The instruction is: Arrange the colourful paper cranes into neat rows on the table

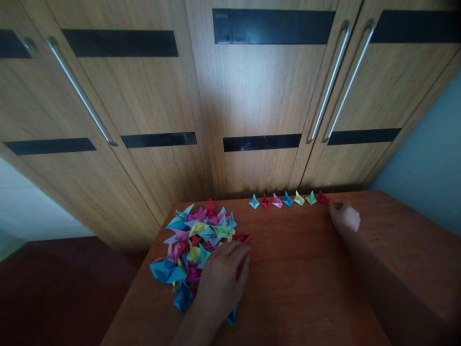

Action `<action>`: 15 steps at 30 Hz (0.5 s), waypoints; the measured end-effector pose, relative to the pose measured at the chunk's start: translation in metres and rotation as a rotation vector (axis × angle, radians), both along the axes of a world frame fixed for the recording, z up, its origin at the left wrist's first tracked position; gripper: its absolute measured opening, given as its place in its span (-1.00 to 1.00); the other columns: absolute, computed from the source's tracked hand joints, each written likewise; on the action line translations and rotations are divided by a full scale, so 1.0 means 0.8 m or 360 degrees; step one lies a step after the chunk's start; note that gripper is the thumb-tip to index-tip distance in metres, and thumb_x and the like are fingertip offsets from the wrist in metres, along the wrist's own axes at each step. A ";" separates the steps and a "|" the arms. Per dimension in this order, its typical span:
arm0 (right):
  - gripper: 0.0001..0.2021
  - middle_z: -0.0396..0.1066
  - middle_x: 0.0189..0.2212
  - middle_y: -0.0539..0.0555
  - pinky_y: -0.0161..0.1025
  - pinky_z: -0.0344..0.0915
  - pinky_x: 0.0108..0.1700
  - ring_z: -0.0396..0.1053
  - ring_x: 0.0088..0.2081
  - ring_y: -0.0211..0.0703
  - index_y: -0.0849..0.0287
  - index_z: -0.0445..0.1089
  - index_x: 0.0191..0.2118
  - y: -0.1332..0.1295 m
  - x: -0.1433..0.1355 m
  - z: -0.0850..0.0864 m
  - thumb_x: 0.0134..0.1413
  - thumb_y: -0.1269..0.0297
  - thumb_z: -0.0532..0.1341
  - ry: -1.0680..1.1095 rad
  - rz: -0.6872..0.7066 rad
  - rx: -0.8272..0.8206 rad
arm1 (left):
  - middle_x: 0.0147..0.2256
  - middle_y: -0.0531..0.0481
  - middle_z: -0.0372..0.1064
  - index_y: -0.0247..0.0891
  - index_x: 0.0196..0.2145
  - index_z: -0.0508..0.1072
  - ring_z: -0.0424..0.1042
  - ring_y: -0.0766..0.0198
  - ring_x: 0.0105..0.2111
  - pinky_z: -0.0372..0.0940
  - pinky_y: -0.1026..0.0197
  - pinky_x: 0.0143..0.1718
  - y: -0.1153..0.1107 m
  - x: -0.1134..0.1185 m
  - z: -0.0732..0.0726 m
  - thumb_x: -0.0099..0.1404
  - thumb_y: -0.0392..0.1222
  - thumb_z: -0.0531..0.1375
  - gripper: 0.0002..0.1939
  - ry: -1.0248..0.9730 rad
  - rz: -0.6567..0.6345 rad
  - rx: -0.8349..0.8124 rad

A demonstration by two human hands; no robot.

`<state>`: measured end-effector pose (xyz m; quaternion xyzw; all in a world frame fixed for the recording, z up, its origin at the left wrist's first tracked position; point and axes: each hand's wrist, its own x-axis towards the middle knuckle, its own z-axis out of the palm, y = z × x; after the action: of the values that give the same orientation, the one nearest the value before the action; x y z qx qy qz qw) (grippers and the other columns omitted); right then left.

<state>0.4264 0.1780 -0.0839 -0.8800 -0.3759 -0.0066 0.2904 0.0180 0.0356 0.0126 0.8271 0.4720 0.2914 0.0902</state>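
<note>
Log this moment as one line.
left hand at folded-paper pile; right hand at red end piece; row: seven folded pieces near far table edge

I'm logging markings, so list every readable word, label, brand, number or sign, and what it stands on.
No text can be read.
Top centre dark strip on the cabinet: a faint mark near its left end, too small and blurred to read.
Origami pile, origami row, table: none seen.
</note>
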 end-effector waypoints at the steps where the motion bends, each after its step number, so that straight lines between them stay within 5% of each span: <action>1: -0.64 0.46 -0.31 0.25 -0.10 0.29 -0.25 0.41 -0.25 0.09 0.22 0.41 -0.16 -0.007 -0.004 0.000 0.03 0.07 0.12 0.0012 -0.0021 0.0074 | -0.19 -0.04 0.41 -0.16 -0.17 0.42 0.39 0.19 -0.18 0.31 0.10 -0.12 0.002 -0.001 0.000 0.28 -0.31 0.05 -0.78 0.0002 0.0012 0.0018; 6: -0.74 0.48 -0.37 0.19 -0.20 0.24 -0.30 0.41 -0.31 0.01 0.20 0.42 -0.27 -0.045 -0.038 -0.003 0.05 0.14 0.10 0.0018 0.0075 0.0239 | -0.18 -0.06 0.42 -0.18 -0.17 0.44 0.40 0.19 -0.19 0.32 0.13 -0.13 0.015 -0.022 0.007 0.29 -0.26 0.05 -0.79 -0.0008 0.0171 0.0143; 11: -0.78 0.49 -0.41 0.11 -0.31 0.17 -0.38 0.43 -0.35 -0.09 0.15 0.41 -0.31 -0.075 -0.088 -0.002 0.06 0.15 0.10 0.0029 0.0481 0.0209 | -0.20 -0.03 0.43 -0.18 -0.18 0.45 0.42 0.17 -0.19 0.32 0.13 -0.14 0.024 -0.060 0.010 0.26 -0.20 0.08 -0.79 0.0008 0.0421 0.0168; 15: -0.80 0.49 -0.44 0.04 -0.35 0.14 -0.43 0.44 -0.38 -0.14 0.10 0.39 -0.35 -0.094 -0.137 0.001 0.07 0.15 0.08 0.0078 0.0784 0.0170 | -0.21 -0.03 0.44 -0.18 -0.19 0.46 0.43 0.15 -0.18 0.31 0.11 -0.12 0.008 -0.077 0.001 0.26 -0.17 0.08 -0.78 0.0023 0.0415 0.0111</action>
<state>0.3170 0.1029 -0.0828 -0.7451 -0.5709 0.0659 0.3384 -0.0438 0.0422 0.0131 0.7634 0.5659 0.3109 0.0193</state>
